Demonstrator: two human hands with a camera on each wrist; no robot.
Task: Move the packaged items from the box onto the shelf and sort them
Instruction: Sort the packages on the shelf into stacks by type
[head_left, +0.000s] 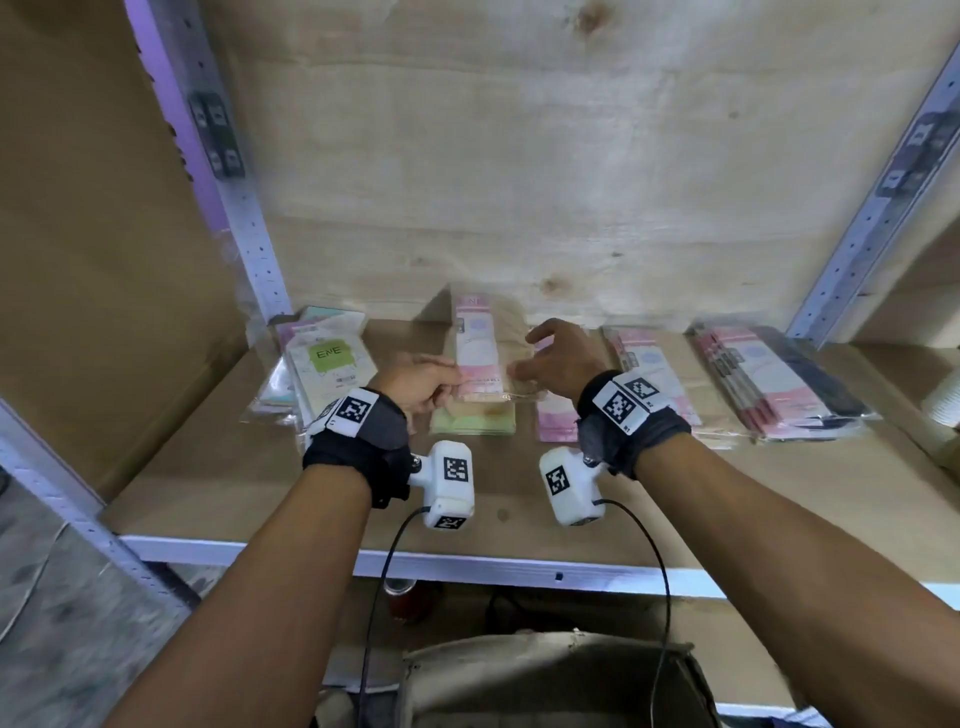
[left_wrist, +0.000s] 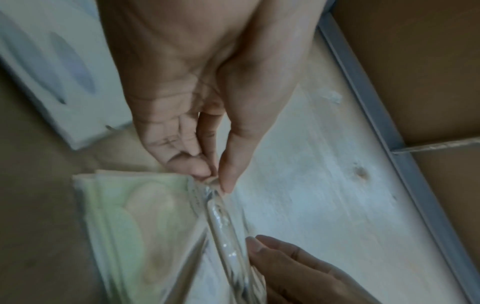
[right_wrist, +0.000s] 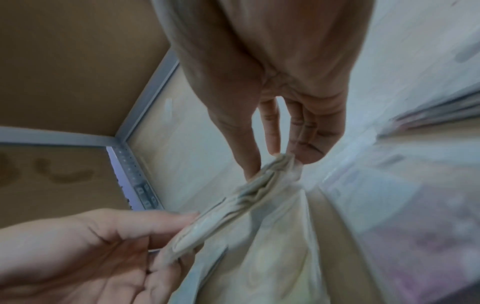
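Note:
A pink and beige package (head_left: 480, 353) in clear plastic is held just above the wooden shelf (head_left: 519, 493), between both hands. My left hand (head_left: 457, 382) pinches its near left corner; the left wrist view shows thumb and finger of the left hand (left_wrist: 215, 181) closed on the clear plastic edge (left_wrist: 223, 226). At the right edge my right hand (head_left: 519, 364) takes hold, and in the right wrist view this right hand (right_wrist: 275, 164) pinches the bunched package (right_wrist: 233, 209). A green pack (head_left: 472, 418) (left_wrist: 116, 226) lies flat under it.
A pile with a green-labelled pack (head_left: 330, 364) lies at the shelf's left. A pink pack (head_left: 556, 421) and two pink piles (head_left: 644, 358) (head_left: 769, 379) lie to the right. Metal uprights (head_left: 249, 234) (head_left: 872, 223) flank the shelf. A beige box (head_left: 550, 675) stands below.

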